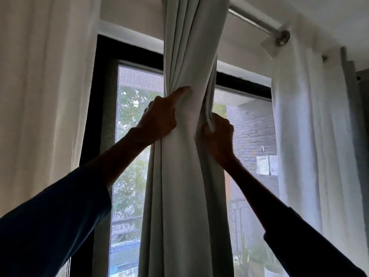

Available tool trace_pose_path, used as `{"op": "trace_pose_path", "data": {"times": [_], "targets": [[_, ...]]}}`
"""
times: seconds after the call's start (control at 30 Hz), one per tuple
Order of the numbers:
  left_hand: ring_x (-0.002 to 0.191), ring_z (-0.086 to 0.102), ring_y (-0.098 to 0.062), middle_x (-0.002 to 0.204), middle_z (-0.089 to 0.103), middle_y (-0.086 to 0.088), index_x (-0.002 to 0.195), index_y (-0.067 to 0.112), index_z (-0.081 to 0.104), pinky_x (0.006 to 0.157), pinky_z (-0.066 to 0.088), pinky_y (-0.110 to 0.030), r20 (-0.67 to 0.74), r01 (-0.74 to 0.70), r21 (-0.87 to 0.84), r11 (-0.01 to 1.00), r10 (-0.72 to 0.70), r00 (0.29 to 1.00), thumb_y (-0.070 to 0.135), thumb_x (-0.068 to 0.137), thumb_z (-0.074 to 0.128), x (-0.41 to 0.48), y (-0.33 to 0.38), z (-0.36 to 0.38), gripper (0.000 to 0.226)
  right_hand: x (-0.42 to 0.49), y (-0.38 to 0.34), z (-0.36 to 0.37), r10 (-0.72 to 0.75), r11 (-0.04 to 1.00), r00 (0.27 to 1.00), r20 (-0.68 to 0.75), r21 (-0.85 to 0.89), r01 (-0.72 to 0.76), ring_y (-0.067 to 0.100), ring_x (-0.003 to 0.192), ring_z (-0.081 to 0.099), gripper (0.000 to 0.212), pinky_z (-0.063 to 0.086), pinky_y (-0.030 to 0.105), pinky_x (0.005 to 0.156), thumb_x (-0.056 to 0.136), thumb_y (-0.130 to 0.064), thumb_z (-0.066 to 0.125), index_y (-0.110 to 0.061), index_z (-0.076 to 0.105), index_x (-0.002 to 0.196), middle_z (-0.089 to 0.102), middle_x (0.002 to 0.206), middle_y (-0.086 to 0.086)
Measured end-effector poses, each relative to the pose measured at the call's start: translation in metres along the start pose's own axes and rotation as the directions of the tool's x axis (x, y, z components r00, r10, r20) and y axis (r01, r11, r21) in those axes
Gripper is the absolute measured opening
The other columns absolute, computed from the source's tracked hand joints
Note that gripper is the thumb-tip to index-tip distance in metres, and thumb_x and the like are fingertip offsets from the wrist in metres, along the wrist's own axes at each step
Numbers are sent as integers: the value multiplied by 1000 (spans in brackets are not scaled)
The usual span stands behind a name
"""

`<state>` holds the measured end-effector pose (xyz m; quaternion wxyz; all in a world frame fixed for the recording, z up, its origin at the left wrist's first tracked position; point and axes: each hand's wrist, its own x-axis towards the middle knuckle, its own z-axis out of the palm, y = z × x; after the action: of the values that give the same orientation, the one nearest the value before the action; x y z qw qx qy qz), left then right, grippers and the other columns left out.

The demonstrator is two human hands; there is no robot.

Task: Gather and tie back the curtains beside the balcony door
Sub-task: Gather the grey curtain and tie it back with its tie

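A pale grey-white curtain (pixel 185 186) hangs in a bunched column in the middle of the view, in front of the balcony door (pixel 131 156). My left hand (pixel 159 118) presses around its left side at head height, index finger stretched up along the folds. My right hand (pixel 217 136) grips a twisted fold on its right side. Where the two hands squeeze it, the fabric is pinched narrow. Both arms wear dark blue sleeves.
A sheer white curtain (pixel 40 96) hangs at the left and another (pixel 307 136) at the right. A metal rod (pixel 257 23) runs overhead to a wall bracket. The door has a black frame (pixel 93 116) and a mesh screen; trees and a brick wall lie outside.
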<state>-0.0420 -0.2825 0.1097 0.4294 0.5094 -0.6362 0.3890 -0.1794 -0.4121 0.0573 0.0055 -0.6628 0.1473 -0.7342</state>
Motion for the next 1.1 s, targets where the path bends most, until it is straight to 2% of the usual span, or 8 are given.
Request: {"op": "trace_pose_path", "data": {"times": [0.07,0.2,0.33,0.43,0.7,0.83,0.9,1.1], "targets": [[52,56,-14,61,56,0,142,48,40,56,52,-26,26,-23,28,999,23,999,-7,80,43,-2,4,1,84,1,29,-16,218,976,975,32,15,-219,16,67,57,18,47,29,58,83,-31,63,-13,66,82,62,72,-2],[113,64,-19,127,66,4,123,41,66,98,49,-30,74,-22,80,997,16,997,-5,79,48,3,12,17,66,6,47,-45,441,874,892,95,182,-451,23,82,73,31,61,49,73,72,-33,84,-15,74,96,76,88,2],[121,56,-27,131,60,-4,123,26,68,100,43,-37,83,-27,180,983,13,997,-1,87,55,6,26,27,47,3,28,-47,312,950,942,-121,19,-313,24,80,68,25,57,45,76,73,-25,69,-17,71,96,73,85,0],[119,56,-33,127,60,-10,124,21,66,99,43,-42,80,-33,244,969,14,997,2,88,55,8,29,30,43,-12,9,-41,132,986,971,-201,-76,-150,24,87,65,52,53,38,77,68,-17,55,-18,68,118,69,99,2],[111,63,-40,125,64,-14,135,24,59,91,54,-50,114,-87,225,970,63,992,4,79,51,10,21,27,60,-41,-26,-2,-98,951,990,102,-284,123,30,79,64,66,39,31,59,83,-3,55,-20,46,146,51,124,7],[66,67,-34,95,69,-22,155,40,19,58,57,-42,171,-158,69,985,144,975,-9,80,42,5,18,11,93,-40,-34,5,-103,958,988,115,-255,130,31,75,64,57,37,32,56,88,-5,54,-20,50,143,55,118,6],[52,62,-25,82,69,-20,155,40,19,48,53,-42,235,-234,3,972,227,945,-14,79,40,8,15,6,95,-38,-37,6,-131,966,986,98,-210,149,29,73,63,50,32,28,56,88,-4,55,-20,58,136,57,112,4],[100,67,-16,111,71,-10,142,8,51,87,54,-32,366,-316,-89,944,326,872,-2,78,69,13,9,-1,67,-30,-55,-1,-261,951,963,72,-153,269,23,84,64,31,44,30,59,76,3,61,-16,69,100,63,116,1]]}}
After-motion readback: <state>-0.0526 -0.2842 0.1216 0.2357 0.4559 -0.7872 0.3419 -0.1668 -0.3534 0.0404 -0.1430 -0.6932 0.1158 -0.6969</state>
